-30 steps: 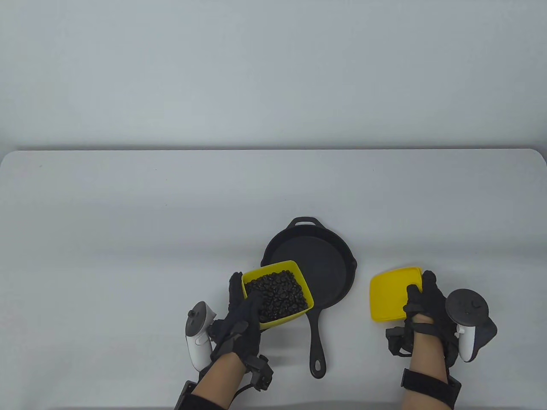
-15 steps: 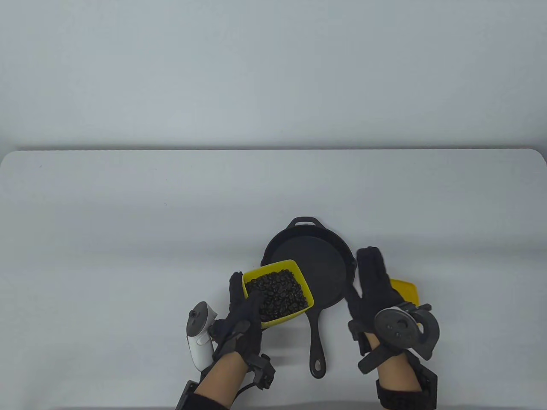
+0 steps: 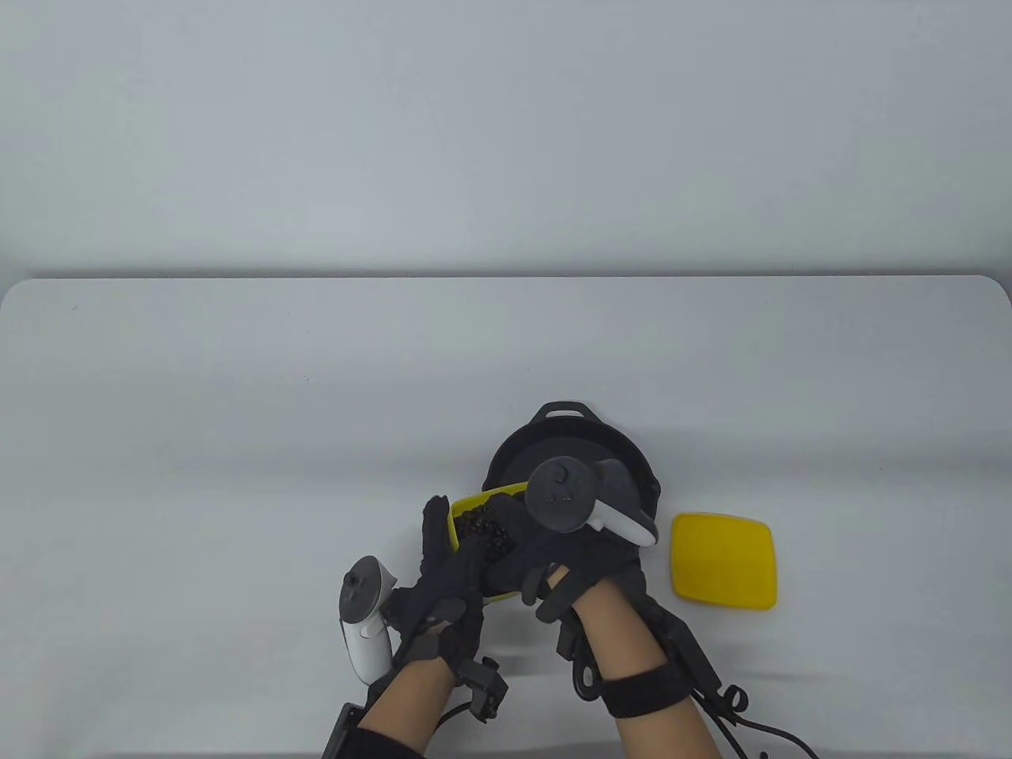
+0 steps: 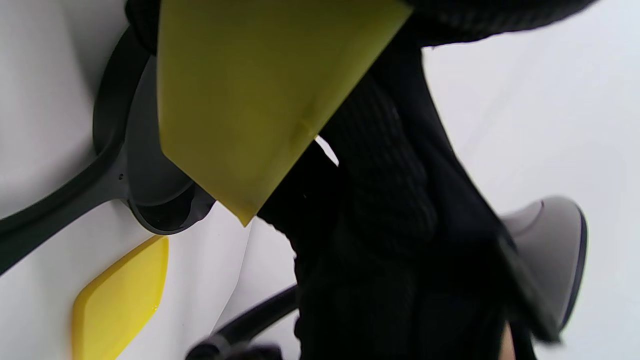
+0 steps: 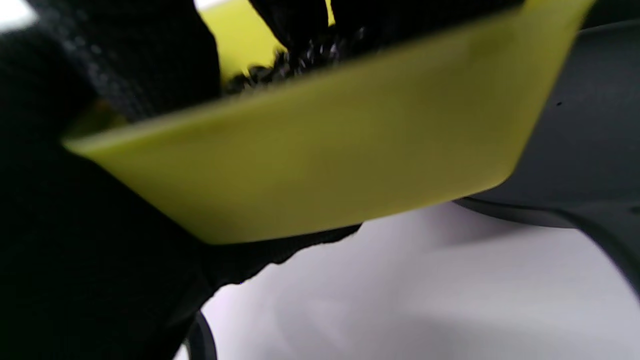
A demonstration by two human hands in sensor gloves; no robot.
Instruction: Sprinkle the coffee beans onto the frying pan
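Observation:
My left hand (image 3: 449, 555) grips a yellow container (image 3: 463, 509) of dark coffee beans (image 3: 481, 528) and holds it over the near-left rim of the black frying pan (image 3: 566, 421). My right hand (image 3: 518, 545) reaches over the container, its fingers down among the beans. In the right wrist view my fingertips (image 5: 295, 20) touch the beans (image 5: 300, 55) behind the container wall (image 5: 325, 150); whether they pinch any is hidden. The left wrist view shows the container's underside (image 4: 250, 100) above the pan (image 4: 145, 165). My right hand and tracker hide most of the pan's inside.
The yellow lid (image 3: 723, 560) lies flat on the white table (image 3: 237, 443), right of the pan; it also shows in the left wrist view (image 4: 120, 300). The end of the pan's handle (image 3: 586, 680) points toward the front edge under my right forearm.
My right hand let go of the lid, leaving it on the table, and swung left over the pan into the container. My left hand and the container stayed nearly still.

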